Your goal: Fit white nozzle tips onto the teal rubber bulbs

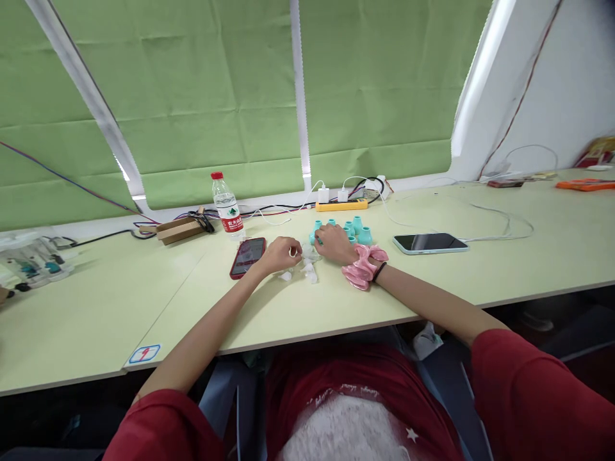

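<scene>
My left hand point(282, 251) rests on the pale green table point(336, 307) with its fingers curled around a small white part, next to a red phone point(247, 257). More small white and clear parts point(309, 269) lie just in front of it. My right hand point(334, 243) is closed over a teal part at the near edge of a cluster of teal cone-shaped pieces point(358, 230). A pink scrunchie point(364, 266) and a dark band sit on my right wrist.
A water bottle point(227, 205) with a red cap stands at the back. A yellow power strip point(341, 205) with chargers and cables lies by the green blinds. A light blue phone point(430, 243) lies to the right. A brown box point(177, 229) sits at the back left.
</scene>
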A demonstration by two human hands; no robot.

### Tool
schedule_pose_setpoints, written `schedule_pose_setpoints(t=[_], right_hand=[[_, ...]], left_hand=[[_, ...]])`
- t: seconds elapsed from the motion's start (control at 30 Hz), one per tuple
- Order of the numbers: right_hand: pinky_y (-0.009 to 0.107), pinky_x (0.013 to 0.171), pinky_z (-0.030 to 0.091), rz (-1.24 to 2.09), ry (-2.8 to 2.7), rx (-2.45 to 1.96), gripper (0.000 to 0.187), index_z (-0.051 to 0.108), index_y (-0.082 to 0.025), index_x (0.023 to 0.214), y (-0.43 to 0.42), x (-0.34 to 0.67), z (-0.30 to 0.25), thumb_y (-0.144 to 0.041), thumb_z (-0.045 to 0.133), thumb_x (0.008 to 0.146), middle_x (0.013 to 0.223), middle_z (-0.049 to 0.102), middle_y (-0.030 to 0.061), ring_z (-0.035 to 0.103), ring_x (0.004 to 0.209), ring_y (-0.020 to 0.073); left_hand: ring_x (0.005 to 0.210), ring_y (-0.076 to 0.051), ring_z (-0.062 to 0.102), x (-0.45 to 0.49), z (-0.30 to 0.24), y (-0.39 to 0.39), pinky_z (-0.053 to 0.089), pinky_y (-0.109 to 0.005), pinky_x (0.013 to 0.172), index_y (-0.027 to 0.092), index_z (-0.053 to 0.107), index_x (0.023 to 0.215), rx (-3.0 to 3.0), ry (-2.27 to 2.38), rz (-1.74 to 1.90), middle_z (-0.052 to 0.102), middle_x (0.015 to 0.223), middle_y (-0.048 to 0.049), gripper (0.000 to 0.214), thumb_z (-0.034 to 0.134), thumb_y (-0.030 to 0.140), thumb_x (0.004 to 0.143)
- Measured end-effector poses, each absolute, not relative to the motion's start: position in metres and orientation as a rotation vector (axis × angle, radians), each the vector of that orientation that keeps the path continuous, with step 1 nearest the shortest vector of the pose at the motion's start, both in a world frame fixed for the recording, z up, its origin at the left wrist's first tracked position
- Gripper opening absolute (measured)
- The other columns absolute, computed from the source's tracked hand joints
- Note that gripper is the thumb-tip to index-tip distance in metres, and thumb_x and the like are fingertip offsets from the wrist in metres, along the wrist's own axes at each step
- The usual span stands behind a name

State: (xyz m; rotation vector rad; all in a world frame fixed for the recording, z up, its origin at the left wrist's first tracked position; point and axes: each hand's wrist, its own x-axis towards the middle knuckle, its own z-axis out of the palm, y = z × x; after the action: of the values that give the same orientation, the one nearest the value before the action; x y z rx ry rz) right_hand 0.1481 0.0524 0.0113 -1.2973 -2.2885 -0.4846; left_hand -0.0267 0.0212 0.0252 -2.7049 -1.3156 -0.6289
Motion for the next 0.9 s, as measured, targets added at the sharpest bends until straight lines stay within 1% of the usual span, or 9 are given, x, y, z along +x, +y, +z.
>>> schedule_pose_setpoints(t=[0.07, 0.13, 0.27, 0.33, 0.4, 0.5, 0.6, 0.7, 0.9], right_hand=[[0.032, 0.073, 0.032, -0.447, -2.32, -1.158, 0.023, 0.06, -0.011, 0.08, 0.051, 0.147, 0.011, -0.021, 0.04, 0.074, 0.082, 0.06, 0.0112, 0.05, 0.082, 0.0214], [0.027, 0.07, 0.033, -0.337, -2.412, -1.023, 0.021, 0.06, -0.013, 0.082, 0.049, 0.146, 0.011, -0.021, 0.043, 0.072, 0.081, 0.06, 0.0083, 0.051, 0.079, 0.0179], [0.022, 0.064, 0.034, -0.125, -2.58, -0.919, 0.024, 0.059, -0.016, 0.09, 0.046, 0.142, 0.007, -0.024, 0.043, 0.073, 0.082, 0.061, 0.0053, 0.053, 0.076, 0.0149], [0.022, 0.065, 0.034, -0.074, -2.606, -0.935, 0.027, 0.058, -0.016, 0.094, 0.048, 0.143, 0.005, -0.023, 0.042, 0.074, 0.083, 0.062, 0.0057, 0.054, 0.075, 0.0145], [0.022, 0.066, 0.035, -0.046, -2.613, -0.942, 0.029, 0.058, -0.015, 0.097, 0.051, 0.144, 0.005, -0.022, 0.042, 0.074, 0.084, 0.062, 0.0063, 0.054, 0.074, 0.0143], [0.023, 0.068, 0.037, -0.022, -2.612, -0.931, 0.031, 0.059, -0.014, 0.098, 0.055, 0.146, 0.005, -0.021, 0.044, 0.072, 0.084, 0.062, 0.0068, 0.054, 0.074, 0.0143], [0.024, 0.067, 0.038, 0.002, -2.605, -0.909, 0.033, 0.06, -0.015, 0.098, 0.057, 0.147, 0.006, -0.019, 0.047, 0.069, 0.083, 0.063, 0.0062, 0.054, 0.071, 0.0141], [0.024, 0.067, 0.039, 0.041, -2.604, -0.876, 0.033, 0.061, -0.015, 0.097, 0.058, 0.147, 0.006, -0.017, 0.048, 0.067, 0.082, 0.063, 0.0057, 0.055, 0.069, 0.0134], [0.024, 0.067, 0.04, 0.127, -2.629, -0.831, 0.032, 0.06, -0.014, 0.094, 0.057, 0.149, 0.009, -0.015, 0.051, 0.063, 0.081, 0.063, 0.0048, 0.054, 0.068, 0.0124]], left_hand=[[0.053, -0.009, 0.047, -0.026, 0.026, 0.019, 0.036, -0.019, 0.054, 0.016, 0.062, 0.073, -2.815, -1.308, -0.537, 0.055, 0.058, 0.001, 0.017, 0.048, 0.018, 0.063], [0.051, -0.009, 0.047, -0.025, 0.026, 0.018, 0.035, -0.019, 0.051, 0.016, 0.062, 0.076, -2.841, -1.328, -0.464, 0.054, 0.057, 0.0015, 0.018, 0.051, 0.023, 0.062], [0.059, -0.012, 0.05, -0.027, 0.024, 0.021, 0.036, -0.02, 0.054, 0.018, 0.062, 0.079, -2.735, -1.389, -0.411, 0.057, 0.065, -0.0004, 0.021, 0.053, 0.028, 0.063], [0.062, -0.012, 0.051, -0.029, 0.025, 0.023, 0.036, -0.02, 0.055, 0.018, 0.061, 0.08, -2.689, -1.423, -0.411, 0.058, 0.068, -0.0008, 0.021, 0.054, 0.028, 0.063], [0.06, -0.012, 0.051, -0.031, 0.027, 0.023, 0.035, -0.02, 0.054, 0.018, 0.061, 0.079, -2.647, -1.454, -0.434, 0.058, 0.067, -0.0004, 0.02, 0.054, 0.028, 0.063], [0.054, -0.011, 0.049, -0.034, 0.033, 0.021, 0.034, -0.02, 0.051, 0.015, 0.06, 0.068, -2.651, -1.471, -0.448, 0.057, 0.058, -0.0003, 0.016, 0.051, 0.027, 0.065], [0.05, -0.011, 0.048, -0.039, 0.037, 0.02, 0.034, -0.02, 0.049, 0.014, 0.061, 0.06, -2.753, -1.487, -0.342, 0.056, 0.054, -0.0008, 0.016, 0.051, 0.026, 0.061], [0.051, -0.011, 0.05, -0.041, 0.038, 0.021, 0.035, -0.02, 0.048, 0.015, 0.063, 0.062, -2.848, -1.522, -0.251, 0.06, 0.057, -0.0014, 0.015, 0.053, 0.025, 0.058], [0.056, -0.011, 0.054, -0.043, 0.035, 0.025, 0.039, -0.018, 0.053, 0.013, 0.065, 0.065, -2.936, -1.559, -0.291, 0.064, 0.063, -0.0028, 0.016, 0.052, 0.02, 0.058]])
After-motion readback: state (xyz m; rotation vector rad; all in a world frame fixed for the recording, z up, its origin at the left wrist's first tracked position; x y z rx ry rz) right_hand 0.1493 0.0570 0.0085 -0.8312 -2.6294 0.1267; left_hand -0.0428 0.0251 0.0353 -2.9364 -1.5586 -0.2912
